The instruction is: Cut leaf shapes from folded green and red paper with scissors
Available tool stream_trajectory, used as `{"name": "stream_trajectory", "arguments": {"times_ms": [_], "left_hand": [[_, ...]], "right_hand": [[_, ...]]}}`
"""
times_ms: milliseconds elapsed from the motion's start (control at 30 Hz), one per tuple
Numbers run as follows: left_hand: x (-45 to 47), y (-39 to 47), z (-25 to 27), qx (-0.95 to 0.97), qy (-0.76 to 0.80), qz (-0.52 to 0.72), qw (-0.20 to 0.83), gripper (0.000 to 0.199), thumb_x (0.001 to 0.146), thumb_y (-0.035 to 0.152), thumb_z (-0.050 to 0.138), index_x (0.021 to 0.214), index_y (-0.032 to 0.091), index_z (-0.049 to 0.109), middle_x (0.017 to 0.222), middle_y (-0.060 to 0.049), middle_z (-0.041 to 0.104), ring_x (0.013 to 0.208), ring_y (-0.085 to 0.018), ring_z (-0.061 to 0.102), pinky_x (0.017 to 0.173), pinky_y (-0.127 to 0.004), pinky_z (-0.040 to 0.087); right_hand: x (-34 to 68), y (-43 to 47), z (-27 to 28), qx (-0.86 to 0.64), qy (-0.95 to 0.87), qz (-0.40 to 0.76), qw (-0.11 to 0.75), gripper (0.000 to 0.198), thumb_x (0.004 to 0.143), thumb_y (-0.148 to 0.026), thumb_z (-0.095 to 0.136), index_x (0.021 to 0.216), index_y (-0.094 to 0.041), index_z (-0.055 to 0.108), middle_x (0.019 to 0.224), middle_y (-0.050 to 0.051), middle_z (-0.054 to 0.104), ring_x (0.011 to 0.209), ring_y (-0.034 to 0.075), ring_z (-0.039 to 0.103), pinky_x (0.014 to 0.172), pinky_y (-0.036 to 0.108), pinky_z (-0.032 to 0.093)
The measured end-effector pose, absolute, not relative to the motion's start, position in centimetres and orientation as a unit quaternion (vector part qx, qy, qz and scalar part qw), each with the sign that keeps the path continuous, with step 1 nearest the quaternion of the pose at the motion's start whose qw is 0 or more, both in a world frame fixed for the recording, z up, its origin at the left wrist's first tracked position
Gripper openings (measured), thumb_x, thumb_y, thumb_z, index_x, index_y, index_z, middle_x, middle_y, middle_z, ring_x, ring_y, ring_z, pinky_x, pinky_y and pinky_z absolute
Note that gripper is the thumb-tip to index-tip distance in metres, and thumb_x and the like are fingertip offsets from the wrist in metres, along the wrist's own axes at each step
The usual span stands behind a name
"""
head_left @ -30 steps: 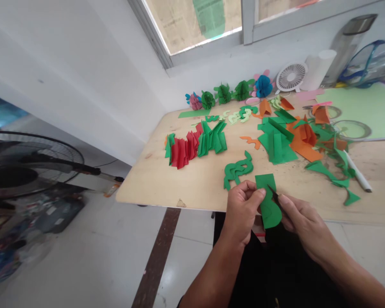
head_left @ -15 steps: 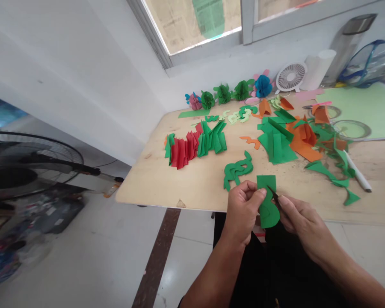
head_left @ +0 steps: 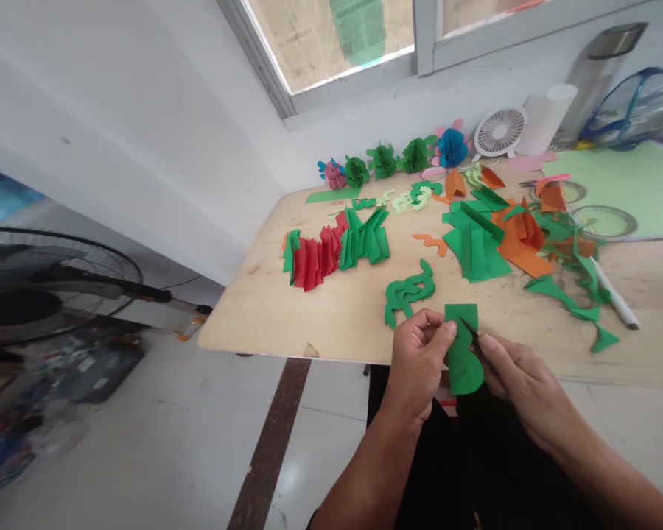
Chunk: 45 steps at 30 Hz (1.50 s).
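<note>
Between thumb and fingers, my left hand (head_left: 423, 353) pinches a strip of green paper (head_left: 464, 368) at its left edge. The strip's right side has a rounded, wavy cut, and a faint drawn line shows on it. My right hand (head_left: 516, 368) is closed around scissors (head_left: 469, 329), whose dark blades meet the paper's right edge; their handles are hidden by my fingers. Just beyond my left hand lie wavy green paper cutouts (head_left: 409, 291). A small orange paper cutout (head_left: 431, 243) rests farther back on the table.
Folded red paper (head_left: 312, 261) and folded green paper (head_left: 365, 239) stand left of centre on the wooden table (head_left: 259, 309). Green scraps (head_left: 586, 313), a white marker (head_left: 616, 298) and tape rolls (head_left: 606, 222) lie right. Paper balls (head_left: 385, 160) and a small fan (head_left: 500, 132) line the wall.
The green paper has shifted very slightly right and down in my left hand's pinch. The scissors stay at its right edge, and both hands are nearly where they were.
</note>
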State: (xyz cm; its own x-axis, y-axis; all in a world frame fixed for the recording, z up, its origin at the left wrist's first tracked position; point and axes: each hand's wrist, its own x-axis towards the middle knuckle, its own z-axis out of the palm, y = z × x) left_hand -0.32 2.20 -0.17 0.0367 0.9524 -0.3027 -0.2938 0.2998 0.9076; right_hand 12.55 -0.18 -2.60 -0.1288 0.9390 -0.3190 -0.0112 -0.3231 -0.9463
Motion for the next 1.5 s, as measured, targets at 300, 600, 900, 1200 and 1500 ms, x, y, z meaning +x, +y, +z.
{"name": "stream_trajectory", "arguments": {"times_ms": [300, 600, 900, 1200, 1500], "left_hand": [[-0.48, 2.16, -0.73, 0.326, 0.493, 0.482, 0.647, 0.024, 0.071, 0.034, 0.068, 0.068, 0.017, 0.052, 0.052, 0.005, 0.047, 0.046, -0.007, 0.042, 0.048, -0.021, 0.033], [-0.33, 2.20, -0.94, 0.342, 0.487, 0.482, 0.643, 0.019, 0.073, 0.030, 0.065, 0.068, 0.016, 0.053, 0.053, 0.005, 0.046, 0.048, -0.008, 0.042, 0.050, -0.021, 0.034], [-0.23, 2.09, -0.61, 0.334, 0.482, 0.486, 0.648, 0.020, 0.073, 0.030, 0.066, 0.066, 0.016, 0.053, 0.053, 0.005, 0.047, 0.048, -0.007, 0.041, 0.050, -0.020, 0.036], [-0.08, 2.28, -0.71, 0.324, 0.492, 0.495, 0.639, 0.020, 0.071, 0.030, 0.067, 0.066, 0.016, 0.053, 0.054, 0.004, 0.049, 0.049, -0.008, 0.044, 0.051, -0.021, 0.036], [-0.23, 2.20, -0.64, 0.335, 0.481, 0.480, 0.653, 0.019, 0.072, 0.029, 0.066, 0.066, 0.016, 0.054, 0.055, 0.003, 0.053, 0.049, -0.008, 0.045, 0.051, -0.021, 0.038]], "right_hand": [[12.56, -0.08, -2.68, -0.536, -0.449, 0.602, 0.386, 0.047, 0.087, -0.059, 0.046, 0.060, -0.020, 0.041, 0.055, -0.007, 0.024, 0.049, 0.009, 0.017, 0.044, 0.027, 0.012], [12.41, -0.09, -2.43, -0.532, -0.441, 0.611, 0.386, 0.046, 0.086, -0.059, 0.047, 0.061, -0.021, 0.039, 0.055, -0.007, 0.024, 0.049, 0.010, 0.019, 0.044, 0.026, 0.013], [12.37, -0.09, -2.54, -0.538, -0.435, 0.607, 0.391, 0.046, 0.086, -0.060, 0.048, 0.063, -0.020, 0.045, 0.055, -0.007, 0.023, 0.049, 0.010, 0.018, 0.044, 0.026, 0.012], [12.35, -0.02, -2.09, -0.545, -0.450, 0.588, 0.393, 0.050, 0.083, -0.063, 0.049, 0.056, -0.021, 0.041, 0.052, -0.007, 0.026, 0.047, 0.010, 0.021, 0.042, 0.026, 0.015], [12.39, 0.18, -2.20, -0.557, -0.458, 0.581, 0.377, 0.050, 0.083, -0.063, 0.047, 0.057, -0.022, 0.036, 0.051, -0.007, 0.025, 0.047, 0.010, 0.020, 0.044, 0.027, 0.015]]}}
